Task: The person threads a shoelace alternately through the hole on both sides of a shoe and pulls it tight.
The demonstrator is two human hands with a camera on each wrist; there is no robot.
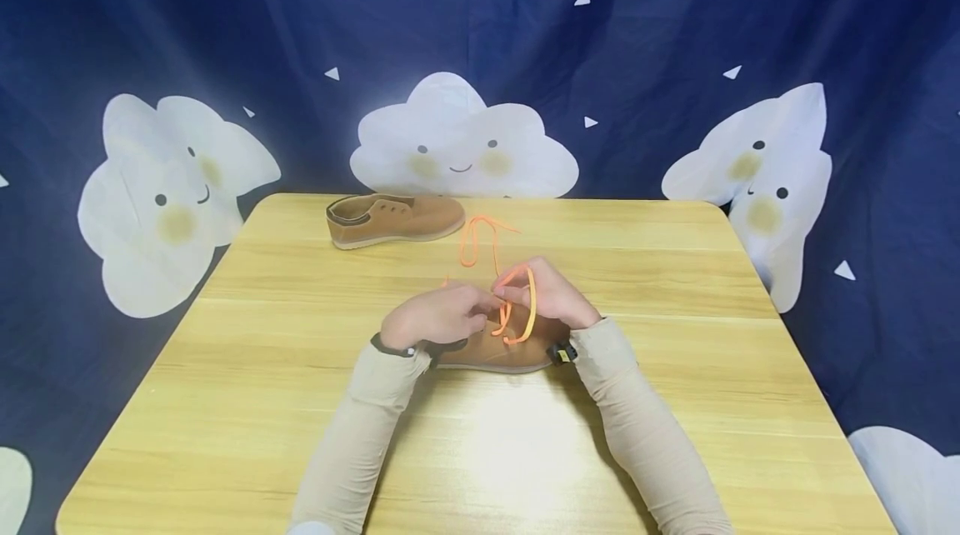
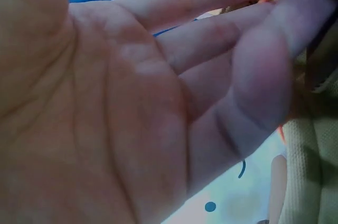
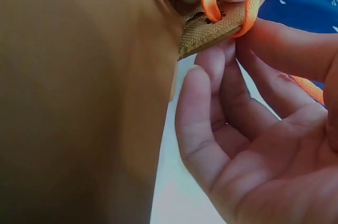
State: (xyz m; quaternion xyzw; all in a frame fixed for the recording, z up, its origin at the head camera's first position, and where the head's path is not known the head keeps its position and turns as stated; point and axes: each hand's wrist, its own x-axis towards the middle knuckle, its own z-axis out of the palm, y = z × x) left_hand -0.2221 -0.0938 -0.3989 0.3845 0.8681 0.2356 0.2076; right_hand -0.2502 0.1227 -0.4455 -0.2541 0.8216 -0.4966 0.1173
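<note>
A brown shoe lies on the table beneath both hands, its toe hidden behind the right wrist. An orange shoelace runs through its eyelets and loops up beside the right hand. That hand pinches the lace between thumb and forefinger by the eyelet flap, its other fingers curled below the flap's edge. My left hand grips the flap from the other side; in the left wrist view its fingertips are partly hidden behind the shoe's edge, the little finger bent in front.
A second brown shoe, without a lace, stands at the back of the wooden table. The lace's loose end lies beyond the hands. A dark blue cloud-print curtain hangs behind the table.
</note>
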